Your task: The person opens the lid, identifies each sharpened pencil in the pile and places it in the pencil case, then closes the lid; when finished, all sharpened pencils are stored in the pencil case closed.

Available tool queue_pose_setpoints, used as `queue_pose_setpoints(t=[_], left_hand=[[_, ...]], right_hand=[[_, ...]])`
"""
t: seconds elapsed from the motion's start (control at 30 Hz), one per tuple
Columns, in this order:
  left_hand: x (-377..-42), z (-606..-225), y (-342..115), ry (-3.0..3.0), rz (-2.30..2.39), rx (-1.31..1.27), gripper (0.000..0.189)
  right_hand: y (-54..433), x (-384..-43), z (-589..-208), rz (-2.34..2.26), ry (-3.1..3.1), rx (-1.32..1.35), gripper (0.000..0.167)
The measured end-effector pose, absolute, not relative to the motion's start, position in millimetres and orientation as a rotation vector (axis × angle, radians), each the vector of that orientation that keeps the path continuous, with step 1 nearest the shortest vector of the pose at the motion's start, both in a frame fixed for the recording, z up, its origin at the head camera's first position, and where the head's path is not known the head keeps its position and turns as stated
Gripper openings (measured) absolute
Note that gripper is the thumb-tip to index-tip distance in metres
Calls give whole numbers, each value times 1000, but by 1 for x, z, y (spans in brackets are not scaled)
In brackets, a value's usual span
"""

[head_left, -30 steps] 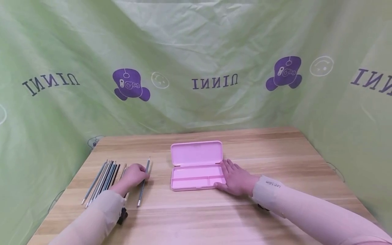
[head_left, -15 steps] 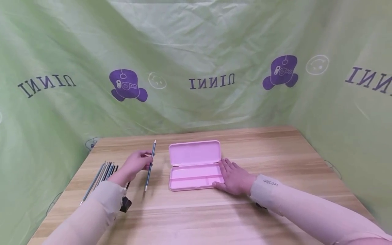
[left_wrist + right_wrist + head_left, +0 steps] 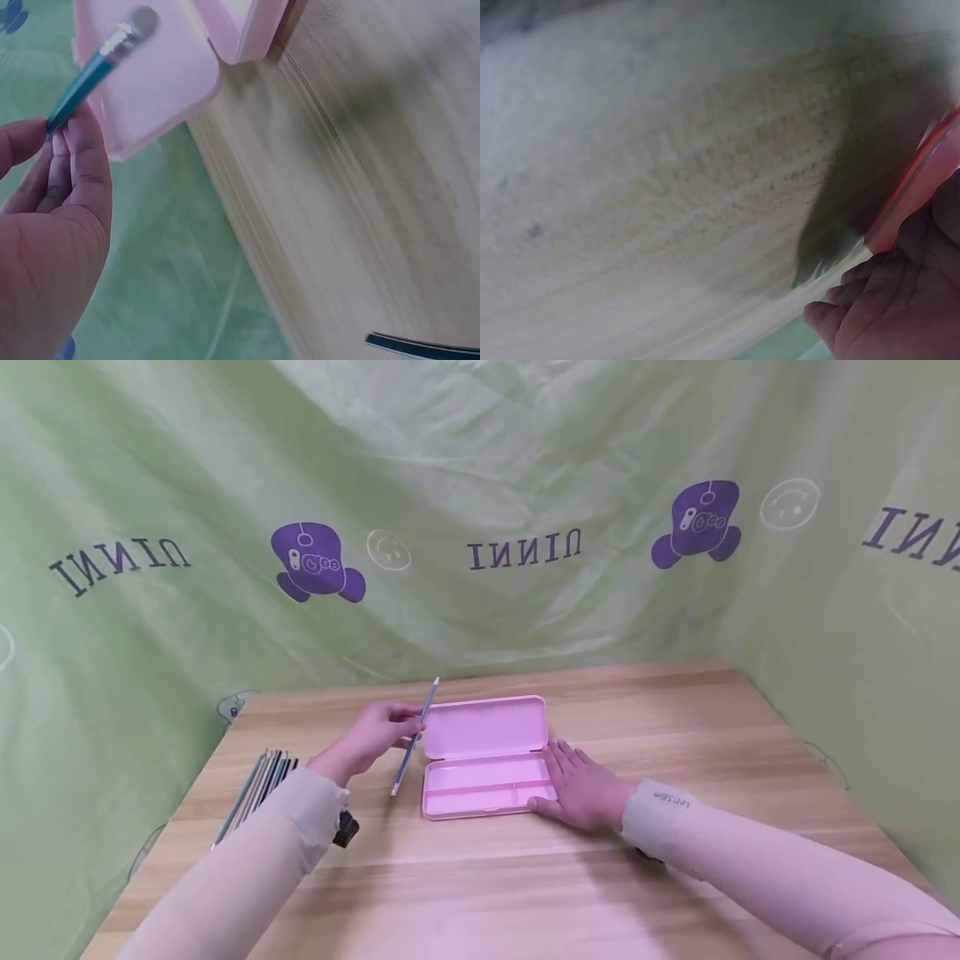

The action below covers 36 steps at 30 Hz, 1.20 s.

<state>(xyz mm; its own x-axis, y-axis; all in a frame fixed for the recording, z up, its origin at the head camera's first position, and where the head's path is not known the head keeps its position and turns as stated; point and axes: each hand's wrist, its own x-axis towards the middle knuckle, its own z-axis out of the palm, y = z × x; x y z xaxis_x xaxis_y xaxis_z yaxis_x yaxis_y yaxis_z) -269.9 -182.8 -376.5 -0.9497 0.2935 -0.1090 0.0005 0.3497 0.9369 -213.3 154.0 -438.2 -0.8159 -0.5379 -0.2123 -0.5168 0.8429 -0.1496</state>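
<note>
My left hand (image 3: pixel 375 735) pinches a blue-green pencil (image 3: pixel 405 765) between thumb and fingers, left of the pink pencil case (image 3: pixel 468 774). The pencil slants, its far end overlapping the raised lid (image 3: pixel 487 727) in the head view. The left wrist view shows its metal band and eraser (image 3: pixel 135 26) beyond the fingertips. The case stands open, with a long compartment at the back and two smaller ones in front, all bare. Along the case's right side lies my right hand (image 3: pixel 587 792), fingers straight, touching its edge.
Several pencils (image 3: pixel 251 789) lie side by side on the left of the wooden table (image 3: pixel 480 893), partly hidden by the left sleeve (image 3: pixel 262 847). A green printed curtain (image 3: pixel 465 627) hangs behind and along both sides.
My left hand has lifted the pencil off the table and carried it right and away from me, up to the case's left side. The right hand stays at the case.
</note>
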Motion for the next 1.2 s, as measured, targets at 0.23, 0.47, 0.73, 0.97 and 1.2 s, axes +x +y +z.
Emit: queue_pose_setpoints(t=[0.23, 0.47, 0.73, 0.97, 1.2], left_hand=[[-282, -372, -153, 2404, 1476, 407, 38], [-290, -376, -128, 2430, 1283, 554, 35], [-291, -385, -107, 2516, 1068, 732, 29], [-287, -392, -100, 2588, 829, 872, 27], [-280, -404, -93, 2617, 682, 884, 25]], right_hand=[[153, -216, -437, -110, 2778, -817, 93], [154, -218, -439, -89, 2786, -816, 94], [153, -219, -438, -88, 2774, -820, 94], [153, -219, -436, -73, 2767, -795, 93], [153, -218, -438, -107, 2778, -805, 94]])
